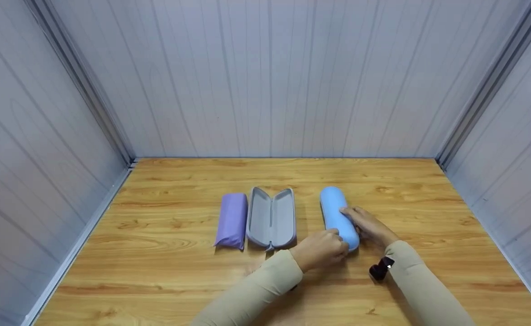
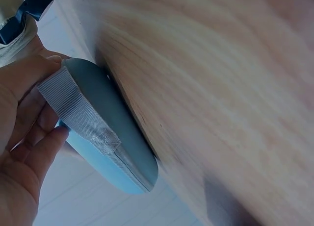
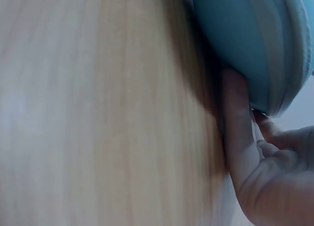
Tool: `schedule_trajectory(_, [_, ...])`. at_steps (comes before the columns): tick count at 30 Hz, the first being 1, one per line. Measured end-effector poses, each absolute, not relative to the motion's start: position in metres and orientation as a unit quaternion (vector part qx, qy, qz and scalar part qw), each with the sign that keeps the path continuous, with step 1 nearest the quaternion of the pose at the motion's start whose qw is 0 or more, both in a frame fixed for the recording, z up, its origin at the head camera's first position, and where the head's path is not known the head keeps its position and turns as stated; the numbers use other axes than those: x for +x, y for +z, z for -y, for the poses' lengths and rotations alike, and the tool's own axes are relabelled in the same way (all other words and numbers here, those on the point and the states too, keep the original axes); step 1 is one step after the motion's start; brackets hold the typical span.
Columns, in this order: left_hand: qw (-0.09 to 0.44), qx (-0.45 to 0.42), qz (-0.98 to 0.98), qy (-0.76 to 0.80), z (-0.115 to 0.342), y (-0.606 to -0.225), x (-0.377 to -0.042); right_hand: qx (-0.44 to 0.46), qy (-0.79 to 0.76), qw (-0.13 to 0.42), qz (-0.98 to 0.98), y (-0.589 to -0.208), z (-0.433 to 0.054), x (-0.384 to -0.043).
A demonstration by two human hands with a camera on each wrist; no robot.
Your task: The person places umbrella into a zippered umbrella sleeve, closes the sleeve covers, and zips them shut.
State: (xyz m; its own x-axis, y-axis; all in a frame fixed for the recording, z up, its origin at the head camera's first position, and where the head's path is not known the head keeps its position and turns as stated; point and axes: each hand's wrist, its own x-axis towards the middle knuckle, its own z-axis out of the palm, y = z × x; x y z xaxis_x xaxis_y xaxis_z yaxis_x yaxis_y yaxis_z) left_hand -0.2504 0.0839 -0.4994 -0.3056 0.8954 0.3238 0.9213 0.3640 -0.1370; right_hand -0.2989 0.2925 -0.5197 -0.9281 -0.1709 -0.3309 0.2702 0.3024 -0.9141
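Note:
A light blue zip-up glasses case [image 1: 334, 210] lies on the table in front of the person, slightly slanted. The left hand [image 1: 322, 250] is at its near end, fingers and thumb pinching there beside a grey fabric strap [image 2: 78, 111]; what exactly lies between the fingertips I cannot tell. From the right side the right hand [image 1: 368, 225] grips the case, one finger on its top. In the right wrist view, a right-hand digit [image 3: 238, 113] runs low along the case beside the tabletop. The zipper seam [image 2: 128, 168] shows in the left wrist view.
Left of the hands, a grey glasses case [image 1: 283, 217] lies spread open on the wooden table [image 1: 170, 280]. Right beside it is a purple soft-looking pouch [image 1: 232, 219]. Pale panel walls [image 1: 265, 81] enclose the table at the back and both sides.

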Motion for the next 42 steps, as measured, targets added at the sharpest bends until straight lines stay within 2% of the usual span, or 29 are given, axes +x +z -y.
schedule_trajectory(5, [0.172, -0.544, 0.819, -0.050, -0.085, -0.500, -0.247, 0.004, -0.548, 0.182, -0.816, -0.518, -0.289, -0.298])
schedule_trajectory(11, [0.189, -0.471, 0.856, -0.099, -0.087, -0.503, -0.239, -0.018, -0.529, 0.170, -0.831, -0.516, -0.288, -0.298])
schedule_trajectory(16, [0.173, -0.431, 0.878, -0.118, -0.087, -0.502, -0.236, -0.011, -0.519, 0.168, -0.838, -0.516, -0.288, -0.300])
schedule_trajectory(33, [0.095, -0.391, 0.901, -0.165, -0.078, -0.497, -0.249, -0.006, -0.522, 0.172, -0.835, -0.514, -0.288, -0.301])
schedule_trajectory(42, [0.114, -0.369, 0.906, -0.171, -0.069, -0.496, -0.261, -0.013, -0.532, 0.172, -0.829, -0.514, -0.288, -0.300])
